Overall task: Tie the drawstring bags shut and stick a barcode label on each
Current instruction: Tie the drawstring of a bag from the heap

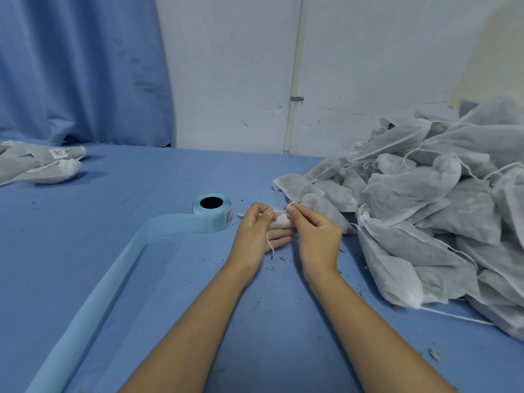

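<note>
The person works over a blue cloth-covered table [170, 279], both bare hands meeting just right of the middle. The left hand [256, 231] is curled around the gathered neck of a small white non-woven drawstring bag [279, 221], thumb pressed on top of the fabric. The right hand [317, 234] pinches the thin white drawstring [290, 205] between thumb and forefinger, a small loop showing above the fingertips; a loose end dangles below the left palm. The knot seems to be under way rather than finished, and no label shows on this bag.

Just left of the hands stands a pale blue roll of barcode labels [212, 209], its empty backing strip [93, 293] trailing toward the near left corner. A large heap of white bags [442, 211] with loose strings fills the right side, apparently untied and unlabelled. At the far left lie a few finished bags [42, 163], one showing a white label. Judging by the two piles, most of the work remains
</note>
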`<state>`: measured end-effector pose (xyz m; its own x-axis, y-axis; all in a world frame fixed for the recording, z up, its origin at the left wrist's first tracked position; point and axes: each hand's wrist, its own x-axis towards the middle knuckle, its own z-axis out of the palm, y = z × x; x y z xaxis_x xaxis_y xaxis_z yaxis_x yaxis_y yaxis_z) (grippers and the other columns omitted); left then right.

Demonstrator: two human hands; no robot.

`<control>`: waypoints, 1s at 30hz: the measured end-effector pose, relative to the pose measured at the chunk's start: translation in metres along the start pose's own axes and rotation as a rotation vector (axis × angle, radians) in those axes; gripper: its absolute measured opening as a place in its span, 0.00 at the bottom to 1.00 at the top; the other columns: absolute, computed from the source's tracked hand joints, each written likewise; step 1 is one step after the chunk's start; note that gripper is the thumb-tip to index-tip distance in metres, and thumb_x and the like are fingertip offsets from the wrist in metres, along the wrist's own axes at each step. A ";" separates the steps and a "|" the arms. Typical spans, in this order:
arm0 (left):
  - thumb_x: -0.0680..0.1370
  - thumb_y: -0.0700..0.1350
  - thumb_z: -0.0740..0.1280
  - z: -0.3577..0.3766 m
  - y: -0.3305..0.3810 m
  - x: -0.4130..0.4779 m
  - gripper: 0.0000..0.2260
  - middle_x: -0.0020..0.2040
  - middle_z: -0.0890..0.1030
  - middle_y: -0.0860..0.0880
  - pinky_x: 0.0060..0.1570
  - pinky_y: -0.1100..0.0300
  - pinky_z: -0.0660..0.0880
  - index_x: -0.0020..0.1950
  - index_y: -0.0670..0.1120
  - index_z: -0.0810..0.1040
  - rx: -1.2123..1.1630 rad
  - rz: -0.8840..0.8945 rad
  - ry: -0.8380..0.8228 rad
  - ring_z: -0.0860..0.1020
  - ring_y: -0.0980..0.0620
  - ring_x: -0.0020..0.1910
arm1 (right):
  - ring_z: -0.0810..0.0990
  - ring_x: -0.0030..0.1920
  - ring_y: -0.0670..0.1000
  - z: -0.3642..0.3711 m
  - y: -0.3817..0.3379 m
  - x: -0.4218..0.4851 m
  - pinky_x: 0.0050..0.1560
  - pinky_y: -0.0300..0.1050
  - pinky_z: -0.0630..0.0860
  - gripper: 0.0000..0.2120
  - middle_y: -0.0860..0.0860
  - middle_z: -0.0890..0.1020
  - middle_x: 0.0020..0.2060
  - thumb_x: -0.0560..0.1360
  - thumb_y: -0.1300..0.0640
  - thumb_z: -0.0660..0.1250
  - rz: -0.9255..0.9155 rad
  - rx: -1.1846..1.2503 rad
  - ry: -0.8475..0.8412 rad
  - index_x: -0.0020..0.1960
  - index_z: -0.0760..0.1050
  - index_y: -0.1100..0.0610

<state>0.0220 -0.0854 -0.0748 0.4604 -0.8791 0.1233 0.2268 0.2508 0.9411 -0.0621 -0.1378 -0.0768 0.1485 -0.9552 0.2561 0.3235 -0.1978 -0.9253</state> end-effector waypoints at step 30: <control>0.81 0.38 0.61 -0.015 -0.001 0.004 0.06 0.41 0.81 0.45 0.47 0.57 0.77 0.46 0.41 0.76 0.300 0.208 0.020 0.80 0.48 0.39 | 0.77 0.34 0.45 0.003 -0.007 -0.001 0.42 0.38 0.76 0.15 0.49 0.79 0.30 0.74 0.64 0.62 0.322 0.192 -0.322 0.30 0.77 0.56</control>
<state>0.0360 -0.0830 -0.0795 0.4873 -0.8132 0.3183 -0.1340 0.2905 0.9474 -0.0615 -0.1346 -0.0698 0.5409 -0.8384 0.0673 0.3754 0.1691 -0.9113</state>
